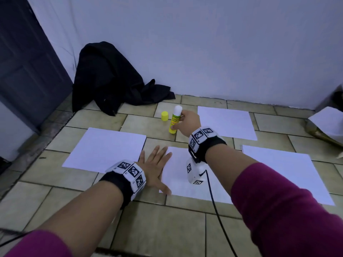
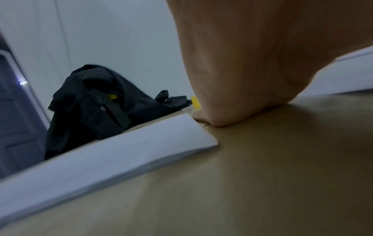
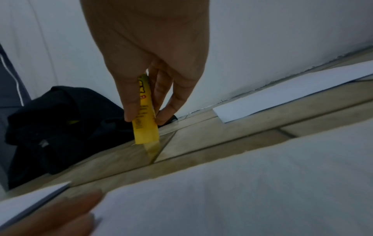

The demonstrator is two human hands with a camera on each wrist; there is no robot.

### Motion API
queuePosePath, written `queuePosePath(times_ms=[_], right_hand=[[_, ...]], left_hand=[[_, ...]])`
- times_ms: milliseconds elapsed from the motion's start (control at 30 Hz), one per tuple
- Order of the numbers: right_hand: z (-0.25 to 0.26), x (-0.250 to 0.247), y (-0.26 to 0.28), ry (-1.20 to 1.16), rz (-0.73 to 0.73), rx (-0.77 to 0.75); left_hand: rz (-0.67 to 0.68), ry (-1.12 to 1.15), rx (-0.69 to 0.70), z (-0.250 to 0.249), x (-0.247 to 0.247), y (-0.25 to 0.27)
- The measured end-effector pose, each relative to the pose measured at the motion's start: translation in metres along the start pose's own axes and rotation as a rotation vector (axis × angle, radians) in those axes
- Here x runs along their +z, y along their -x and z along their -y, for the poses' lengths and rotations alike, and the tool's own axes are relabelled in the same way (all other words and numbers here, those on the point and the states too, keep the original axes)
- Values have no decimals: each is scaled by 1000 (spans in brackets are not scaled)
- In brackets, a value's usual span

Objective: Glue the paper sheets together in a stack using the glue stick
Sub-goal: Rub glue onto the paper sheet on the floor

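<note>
The glue stick (image 1: 175, 119) stands upright on the tiled floor (image 1: 78, 184), its long axis near vertical with the bare white glue tip uppermost and the yellow base down. Its yellow cap (image 1: 164, 115) sits apart, just to its left. The right hand (image 1: 188, 124) is wrapped around the stick's barrel; in the right wrist view the thumb and fingers (image 3: 129, 102) pinch the yellow body (image 3: 145, 118) from both sides, and the base looks to be touching or barely above the tile, which I cannot tell for certain.

The left hand (image 1: 156, 167) lies flat, fingers straight and spread, pressing the left edge of the middle sheet (image 1: 187, 186), nearest the person. That sheet lies directly nearer than the stick, between both forearms. 3 more sheets lie around it: 1 to the left (image 1: 105, 149), 1 beyond on the right near the wall (image 1: 226, 121), and 1 to the right (image 1: 289, 173).

So the move turns on this: the stick is beyond the pinned sheet, tip up. To spread glue, the right hand would likely have to bring it back toward the body and turn it over, so the tip meets the paper that the left hand steadies.
</note>
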State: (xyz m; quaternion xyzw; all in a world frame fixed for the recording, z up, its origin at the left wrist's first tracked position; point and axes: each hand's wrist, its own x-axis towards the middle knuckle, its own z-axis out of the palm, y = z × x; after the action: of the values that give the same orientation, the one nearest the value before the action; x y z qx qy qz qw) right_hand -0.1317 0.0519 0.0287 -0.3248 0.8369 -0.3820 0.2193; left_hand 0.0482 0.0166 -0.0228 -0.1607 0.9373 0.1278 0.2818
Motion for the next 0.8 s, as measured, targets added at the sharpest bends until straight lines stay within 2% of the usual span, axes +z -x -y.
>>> queuePosePath(times_ms=[367,500,633,800], right_hand=[[2,15,-10,200,26,-34],[-3,8,-7,199,66,38],[-11,-14,8,173,33,16],[-47,-74,46,168,-33,40]], left_hand=[[28,-1,16,3,-2,0],[27,-2,6,2,-3,2],[0,40,-15,-2,-5,5],[1,58,-25,-5,-7,11]])
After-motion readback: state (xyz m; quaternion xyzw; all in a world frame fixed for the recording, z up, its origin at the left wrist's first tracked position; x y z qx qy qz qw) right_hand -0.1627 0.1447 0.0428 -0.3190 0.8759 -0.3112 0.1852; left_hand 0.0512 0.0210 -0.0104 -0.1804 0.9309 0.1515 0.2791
